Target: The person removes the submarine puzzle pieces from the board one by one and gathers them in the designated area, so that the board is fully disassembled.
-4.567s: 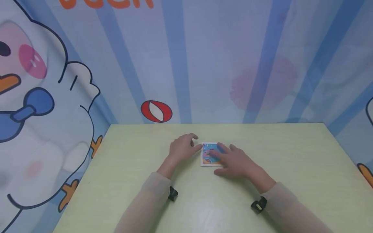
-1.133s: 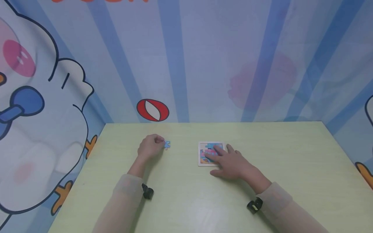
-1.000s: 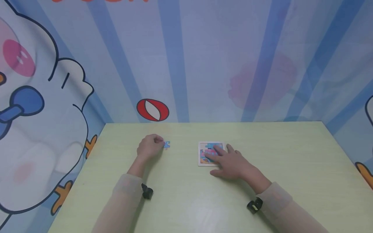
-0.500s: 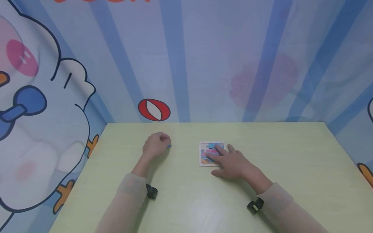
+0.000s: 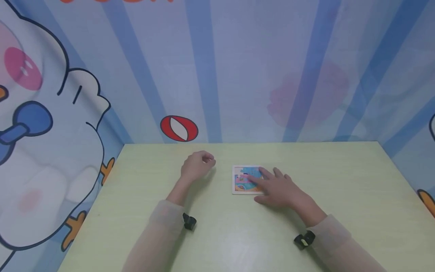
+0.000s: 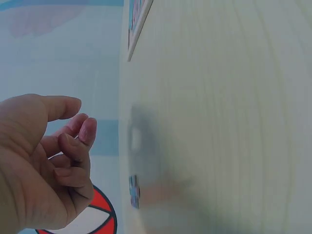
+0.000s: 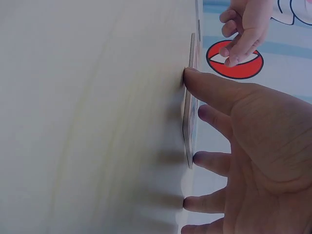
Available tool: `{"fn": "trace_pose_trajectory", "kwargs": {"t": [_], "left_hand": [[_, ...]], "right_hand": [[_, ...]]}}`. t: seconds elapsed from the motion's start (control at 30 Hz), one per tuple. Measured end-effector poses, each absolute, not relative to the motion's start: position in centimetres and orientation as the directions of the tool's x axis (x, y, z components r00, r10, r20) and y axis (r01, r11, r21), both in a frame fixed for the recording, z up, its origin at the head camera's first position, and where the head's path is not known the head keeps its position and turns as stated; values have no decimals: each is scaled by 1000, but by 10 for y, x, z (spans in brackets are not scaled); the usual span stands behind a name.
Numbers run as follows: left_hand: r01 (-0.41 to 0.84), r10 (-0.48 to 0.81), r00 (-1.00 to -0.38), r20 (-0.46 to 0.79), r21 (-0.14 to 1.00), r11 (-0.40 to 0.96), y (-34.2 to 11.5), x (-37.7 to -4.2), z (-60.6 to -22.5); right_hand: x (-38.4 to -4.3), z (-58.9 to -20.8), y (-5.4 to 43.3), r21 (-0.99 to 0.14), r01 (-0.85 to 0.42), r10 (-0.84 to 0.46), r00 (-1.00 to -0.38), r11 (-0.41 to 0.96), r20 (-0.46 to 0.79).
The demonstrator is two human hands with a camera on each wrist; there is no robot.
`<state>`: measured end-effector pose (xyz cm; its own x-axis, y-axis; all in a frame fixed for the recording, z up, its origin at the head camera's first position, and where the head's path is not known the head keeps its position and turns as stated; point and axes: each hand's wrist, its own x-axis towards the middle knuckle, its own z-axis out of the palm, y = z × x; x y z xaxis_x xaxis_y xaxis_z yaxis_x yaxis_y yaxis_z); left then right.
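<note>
A small square jigsaw puzzle in a white frame (image 5: 233,185) lies on the table, pale and bare at its upper left. My right hand (image 5: 280,190) rests on its right side with straight, spread fingers; the right wrist view shows the thumb at the edge of the puzzle (image 7: 187,131). Left of the puzzle, my left hand (image 5: 197,166) is raised over the table. In the left wrist view its fingers are loosely curled, the thumb stands apart from them, and nothing is held. A blue puzzle piece (image 6: 134,191) lies on the table below that hand; the head view hides it.
The pale wooden table (image 5: 224,234) ends at a blue striped cloth backdrop (image 5: 248,75) with printed cartoon figures. A black camera is strapped to each wrist.
The puzzle looked whole at first, then its upper left was bare. My left hand pinched a blue piece at the left, let go of it, and moved back right. My right hand shifted slightly right.
</note>
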<state>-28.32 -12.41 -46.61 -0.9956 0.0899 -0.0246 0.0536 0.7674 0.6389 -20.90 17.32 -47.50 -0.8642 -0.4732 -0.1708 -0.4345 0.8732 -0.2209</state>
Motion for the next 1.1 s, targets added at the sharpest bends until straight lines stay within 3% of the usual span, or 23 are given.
{"fn": "trace_pose_trajectory", "kwargs": {"t": [0.57, 1.1], "left_hand": [[118, 189, -981, -46, 630, 767, -66, -275, -470], [125, 225, -969, -101, 585, 801, -45, -269, -478]], "right_hand": [[-207, -476, 175, -225, -424, -466, -866, 877, -182], [-206, -474, 176, -211, -453, -490, -854, 866, -176]]}}
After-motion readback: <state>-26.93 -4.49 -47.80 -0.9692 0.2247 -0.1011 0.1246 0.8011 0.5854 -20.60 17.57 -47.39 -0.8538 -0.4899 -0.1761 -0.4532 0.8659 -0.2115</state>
